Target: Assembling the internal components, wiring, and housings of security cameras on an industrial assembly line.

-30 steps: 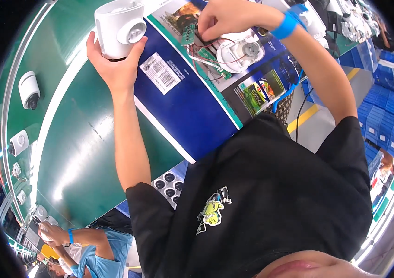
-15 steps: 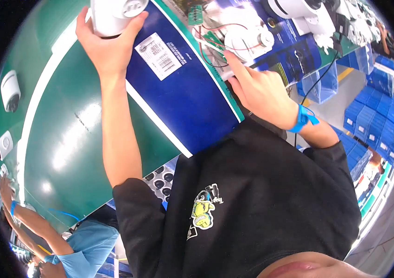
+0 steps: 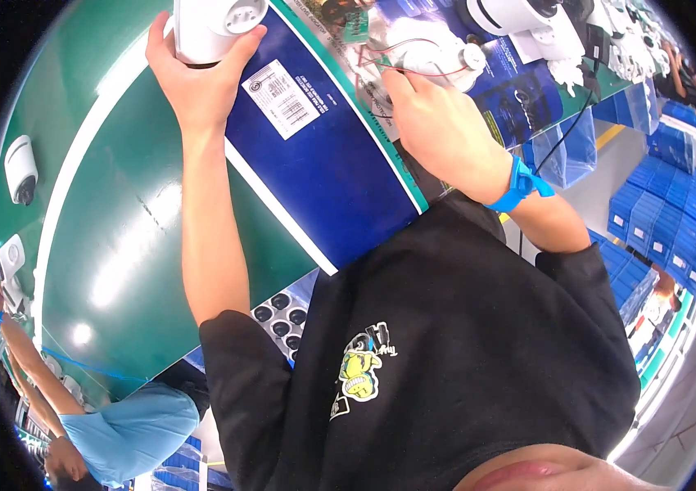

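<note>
At the top left my left hand [image 3: 198,86] is wrapped round a white security camera housing [image 3: 210,31], holding it beside a blue cardboard box [image 3: 327,176] with a white label [image 3: 282,100]. Right of the box, my right hand [image 3: 450,135] has its fingers curled and pressed together. Its fingertips are at the thin red wires [image 3: 397,47] next to a white round part [image 3: 438,59]; what they pinch, if anything, is hidden. Just beyond lies a small green circuit board [image 3: 356,27]. A blue wrist strap [image 3: 518,186] circles my right wrist.
Another white camera [image 3: 505,11] and a heap of white parts [image 3: 610,45] lie at the upper right. More white cameras [image 3: 20,169] stand along the far left of the green table [image 3: 131,245]. A person in a blue shirt [image 3: 131,430] works lower left. Blue boxes [image 3: 659,204] are stacked at right.
My right hand has moved left and up, its fingers now curled together at the wires. The housing in my left hand has shifted slightly right. The other person's arms have moved.
</note>
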